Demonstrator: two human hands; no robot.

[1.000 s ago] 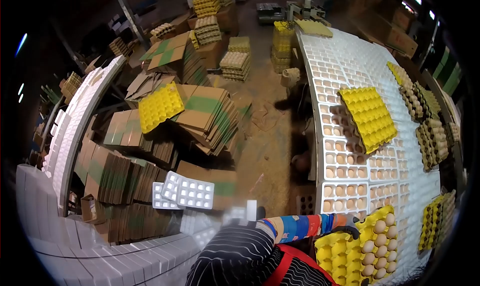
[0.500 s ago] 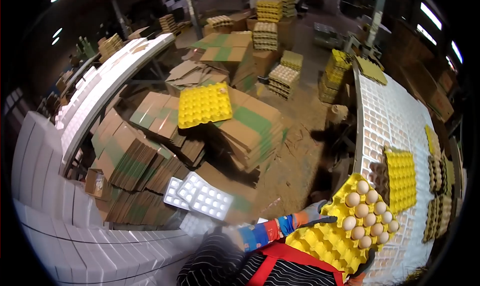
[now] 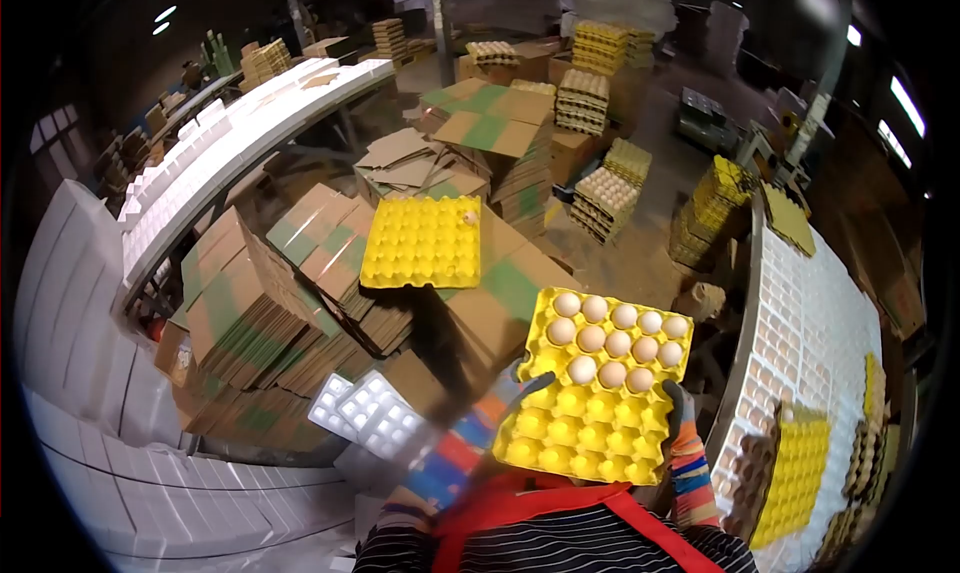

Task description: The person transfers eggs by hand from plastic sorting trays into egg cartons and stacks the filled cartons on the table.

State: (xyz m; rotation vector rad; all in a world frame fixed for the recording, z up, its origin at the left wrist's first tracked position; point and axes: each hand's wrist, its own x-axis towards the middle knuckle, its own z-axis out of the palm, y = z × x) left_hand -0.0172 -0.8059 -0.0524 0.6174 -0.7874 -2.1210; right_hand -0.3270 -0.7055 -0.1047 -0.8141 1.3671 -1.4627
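Note:
Between my hands is a yellow egg tray, tilted towards me in front of my chest. Several brown and pale eggs fill its far rows, while the near rows hold none. My left hand, in a dark-fingered glove, grips the left edge with its thumb over the rim. On the opposite edge, my right hand is closed in the same way; its other fingers are hidden behind the tray. Beyond, to the left, another yellow egg tray lies on cardboard with one egg at its far right corner.
Flattened cardboard boxes are stacked ahead and left. A long table of white egg trays runs along the right, with a yellow tray standing on it. White foam boxes line the near left. Stacked egg trays stand farther back.
The held tray has swung left from the right-hand table to the front of my chest, and my hands moved with it. The view has turned too. The eggs stay in their cups.

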